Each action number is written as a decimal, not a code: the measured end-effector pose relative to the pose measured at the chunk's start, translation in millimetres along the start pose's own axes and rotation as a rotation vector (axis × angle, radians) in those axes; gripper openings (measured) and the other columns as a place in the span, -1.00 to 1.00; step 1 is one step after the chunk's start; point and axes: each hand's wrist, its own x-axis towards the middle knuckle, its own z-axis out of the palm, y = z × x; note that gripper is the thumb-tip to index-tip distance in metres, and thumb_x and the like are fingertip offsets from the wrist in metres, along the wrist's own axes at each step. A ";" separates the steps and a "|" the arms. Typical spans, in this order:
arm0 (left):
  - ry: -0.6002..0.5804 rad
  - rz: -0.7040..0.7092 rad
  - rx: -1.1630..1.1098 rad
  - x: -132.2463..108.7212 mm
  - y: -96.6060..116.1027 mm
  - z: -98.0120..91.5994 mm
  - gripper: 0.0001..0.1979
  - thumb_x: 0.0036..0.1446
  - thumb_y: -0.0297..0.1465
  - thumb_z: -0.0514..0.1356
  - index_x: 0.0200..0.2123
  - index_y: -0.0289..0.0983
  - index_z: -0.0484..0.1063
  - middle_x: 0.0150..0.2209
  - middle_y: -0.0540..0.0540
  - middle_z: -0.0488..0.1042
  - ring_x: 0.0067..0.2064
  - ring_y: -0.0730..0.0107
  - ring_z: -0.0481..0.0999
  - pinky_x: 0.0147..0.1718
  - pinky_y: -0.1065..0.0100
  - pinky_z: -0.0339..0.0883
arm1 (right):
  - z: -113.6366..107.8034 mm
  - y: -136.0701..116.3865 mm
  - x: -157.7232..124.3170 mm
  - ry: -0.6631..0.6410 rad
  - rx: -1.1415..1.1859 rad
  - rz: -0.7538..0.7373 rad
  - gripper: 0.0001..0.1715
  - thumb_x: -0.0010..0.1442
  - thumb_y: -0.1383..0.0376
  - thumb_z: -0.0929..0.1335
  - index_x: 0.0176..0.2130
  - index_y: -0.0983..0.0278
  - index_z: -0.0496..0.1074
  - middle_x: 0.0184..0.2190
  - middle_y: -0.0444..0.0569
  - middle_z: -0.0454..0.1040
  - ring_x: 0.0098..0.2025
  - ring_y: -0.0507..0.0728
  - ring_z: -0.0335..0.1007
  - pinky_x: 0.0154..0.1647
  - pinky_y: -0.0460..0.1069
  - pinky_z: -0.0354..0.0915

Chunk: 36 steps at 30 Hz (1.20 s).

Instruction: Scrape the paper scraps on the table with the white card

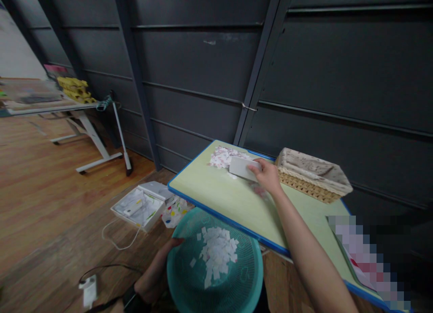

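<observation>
My right hand (267,174) grips a flat white rectangular piece (241,167), like a card or small box lid, over the green tabletop (216,195). Its far edge is against a heap of small paper scraps (221,157) at the table's back left corner. Below the table's front edge, my left hand (164,259) holds the rim of a teal plastic basket (257,263); its fingers are partly hidden by the rim. Inside the basket lies a pile of white paper scraps (218,252).
A fabric-lined woven basket (304,186) stands at the table's back right, a blurred-out sheet (368,263) at its right end. On the floor to the left are an open white box (135,207) and a power strip (88,291). A broom (120,132) leans by the dark wall.
</observation>
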 end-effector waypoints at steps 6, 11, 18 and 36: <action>-0.003 -0.001 -0.009 0.6 -2.4 -1.8 -0.84 0.06 -0.36 0.23 -0.45 -0.35 0.50 -0.53 -0.12 0.65 -0.52 0.37 0.58 -0.45 0.40 0.43 | 1.7 1.9 -0.3 0.000 0.016 0.025 -0.62 0.09 0.12 0.29 -0.24 0.31 0.53 -0.36 0.03 0.56 -0.38 0.16 0.40 -0.32 0.00 0.22; -0.030 -0.007 0.003 4.4 -4.0 -8.0 -0.84 0.07 -0.36 0.23 -0.45 -0.35 0.53 -0.53 -0.08 0.66 -0.50 0.37 0.59 -0.43 0.40 0.44 | 1.6 1.0 -1.4 0.001 0.017 0.031 -0.62 0.09 0.11 0.28 -0.23 0.30 0.52 -0.39 0.01 0.56 -0.38 0.16 0.39 -0.36 -0.01 0.21; -0.042 0.011 0.021 5.8 -5.4 -8.8 -0.79 0.09 -0.33 0.21 -0.46 -0.34 0.56 -0.54 -0.03 0.65 -0.49 0.37 0.58 -0.41 0.41 0.41 | -4.4 7.5 -1.2 0.003 0.002 0.052 -0.60 0.07 0.10 0.29 -0.23 0.31 0.52 -0.38 0.04 0.55 -0.38 0.17 0.39 -0.37 0.00 0.21; -0.010 0.051 0.028 15.9 -4.5 -20.7 -0.78 0.07 -0.31 0.22 -0.26 -0.34 0.50 -0.45 -0.06 0.67 -0.41 0.26 0.62 -0.28 0.30 0.46 | -20.6 5.4 -14.4 -0.123 0.235 0.139 -0.67 -0.06 0.05 0.38 -0.50 0.27 0.36 -0.63 -0.12 0.37 -0.60 0.04 0.21 -0.61 -0.09 0.05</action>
